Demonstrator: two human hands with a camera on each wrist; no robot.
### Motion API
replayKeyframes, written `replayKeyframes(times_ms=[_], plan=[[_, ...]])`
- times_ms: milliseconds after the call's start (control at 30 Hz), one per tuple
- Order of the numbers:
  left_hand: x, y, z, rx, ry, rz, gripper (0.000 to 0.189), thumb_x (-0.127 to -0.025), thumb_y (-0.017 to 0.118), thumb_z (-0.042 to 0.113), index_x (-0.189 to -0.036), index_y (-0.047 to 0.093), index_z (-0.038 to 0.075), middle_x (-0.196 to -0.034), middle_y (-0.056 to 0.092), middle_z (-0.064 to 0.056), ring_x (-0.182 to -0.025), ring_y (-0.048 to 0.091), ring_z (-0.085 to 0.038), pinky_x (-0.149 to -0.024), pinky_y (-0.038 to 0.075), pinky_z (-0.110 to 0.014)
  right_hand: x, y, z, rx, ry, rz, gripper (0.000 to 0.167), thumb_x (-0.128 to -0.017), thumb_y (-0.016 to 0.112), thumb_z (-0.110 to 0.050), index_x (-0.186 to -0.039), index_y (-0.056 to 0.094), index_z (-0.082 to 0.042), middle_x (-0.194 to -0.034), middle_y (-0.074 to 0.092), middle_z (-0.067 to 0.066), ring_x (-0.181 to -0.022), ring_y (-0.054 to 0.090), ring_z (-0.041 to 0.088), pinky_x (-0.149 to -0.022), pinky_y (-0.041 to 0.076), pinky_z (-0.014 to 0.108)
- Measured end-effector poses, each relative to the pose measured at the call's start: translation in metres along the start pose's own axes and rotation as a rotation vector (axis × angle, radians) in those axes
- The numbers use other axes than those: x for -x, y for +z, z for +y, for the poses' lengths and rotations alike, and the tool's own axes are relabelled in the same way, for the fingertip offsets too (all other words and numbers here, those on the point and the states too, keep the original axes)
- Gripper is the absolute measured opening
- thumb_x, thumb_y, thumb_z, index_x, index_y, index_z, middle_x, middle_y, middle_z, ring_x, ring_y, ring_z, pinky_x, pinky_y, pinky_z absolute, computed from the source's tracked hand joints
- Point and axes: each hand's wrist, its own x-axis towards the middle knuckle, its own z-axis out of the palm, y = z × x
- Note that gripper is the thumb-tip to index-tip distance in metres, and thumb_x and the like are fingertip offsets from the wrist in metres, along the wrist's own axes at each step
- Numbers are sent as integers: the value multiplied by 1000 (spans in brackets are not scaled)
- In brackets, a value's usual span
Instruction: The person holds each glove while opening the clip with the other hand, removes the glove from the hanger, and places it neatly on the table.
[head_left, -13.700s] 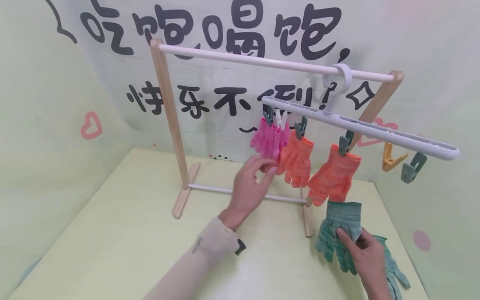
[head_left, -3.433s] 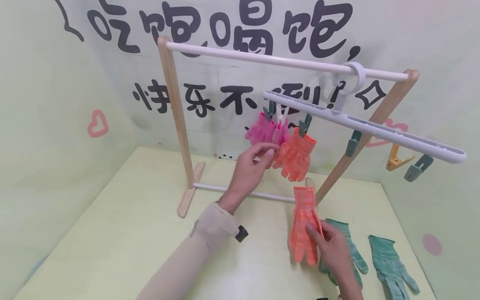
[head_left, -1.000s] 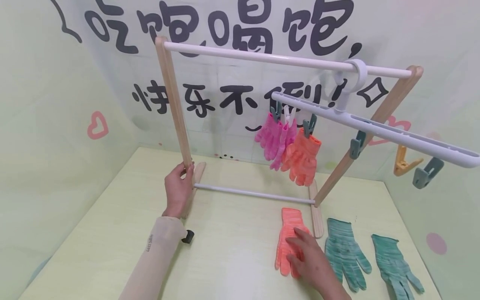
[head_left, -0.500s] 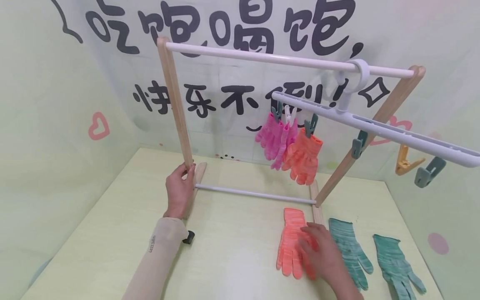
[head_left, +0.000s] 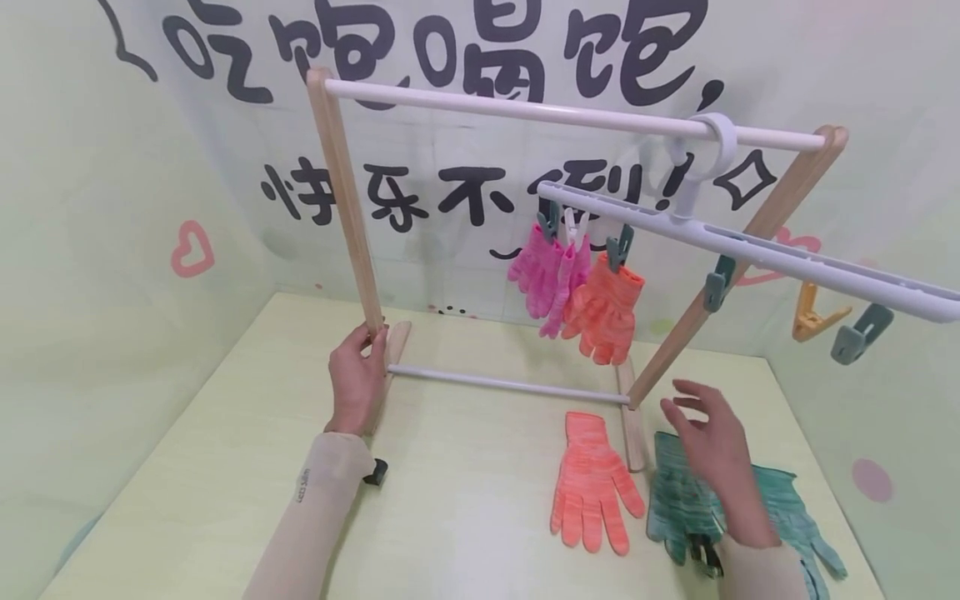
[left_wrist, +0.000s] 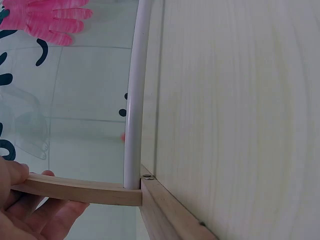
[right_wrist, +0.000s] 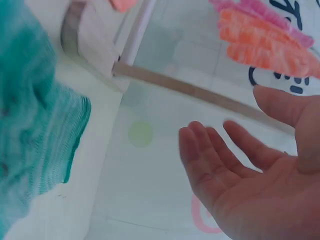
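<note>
The person's left hand point(head_left: 357, 379) pinches the wooden post point(head_left: 347, 200) of the rack point(head_left: 510, 108) between its fingers point(left_wrist: 65, 218). The right hand point(head_left: 718, 446), fingers point(right_wrist: 201, 162) loosely spread, hovers above the green gloves point(head_left: 670, 483). An orange glove point(head_left: 591, 483) lies flat on the counter point(head_left: 465, 475).

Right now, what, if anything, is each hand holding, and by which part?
The left hand grips the left wooden post near its lower end; the right hand holds nothing.
</note>
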Motion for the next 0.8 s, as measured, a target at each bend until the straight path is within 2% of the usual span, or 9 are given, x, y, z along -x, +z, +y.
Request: replayKeyframes(times_ms=[67,167,267,400,533,600,700,800], plan=[[-1,0,0,-1,6,1,29,-107,61,24,-127,71,6,-129,73,-22,-120,70,-38,-91,61,-53,-10,-2,3,-26,0,24,55,-108,57,-31,-152,45,0,-150,50,25,-130,59,43,-93,55,19],[-1,0,1,2,3,-6,29,-106,61,24,-127,72,7,-129,73,-22,-121,70,-37,-92,61,-52,-22,-4,6,-58,-6,39,62,-107,58,-33,-156,38,0,-154,47,25,-130,59,42,-80,36,-3],[0,0,2,0,-13,-8,28,-106,61,24,-127,72,8,-129,73,-21,-121,69,-36,-93,61,-52,-32,-1,6,-77,-22,37,67,-107,58,-34,-160,34,-1,-156,45,25,-128,60,42,-80,37,-3],[0,-1,2,-3,-28,-12,28,-107,61,25,-127,72,8,-130,72,-21,-123,68,-36,-96,60,-52,-41,4,6,-62,-43,42,64,-108,57,-34,-160,36,-3,-156,46,25,-125,63,43,-84,51,7],[0,0,1,-8,-28,-16,29,-107,60,24,-128,71,8,-130,72,-21,-122,68,-34,-95,60,-52,-46,10,5,-45,-59,76,56,-109,56,-32,-155,44,-2,-152,52,25,-121,66,42,-80,47,3],[-1,0,0,-9,-25,-13,29,-107,60,25,-127,72,8,-129,73,-21,-120,69,-33,-94,60,-51,-48,13,5,-55,-71,94,51,-109,56,-30,-151,49,-2,-146,58,25,-119,67,43,-76,38,-4],[-1,-1,0,-8,-23,-9,29,-107,60,24,-127,72,7,-128,73,-21,-120,68,-33,-94,59,-51,-49,16,5,-64,-91,120,44,-108,56,-26,-145,56,-1,-137,65,25,-115,69,40,-75,38,-5],[0,-3,1,6,-27,-15,30,-107,60,25,-128,71,7,-129,72,-22,-120,68,-34,-95,59,-51,-49,17,6,-61,-95,138,41,-108,58,-25,-142,60,-3,-130,69,24,-100,73,8,-74,40,-5]])
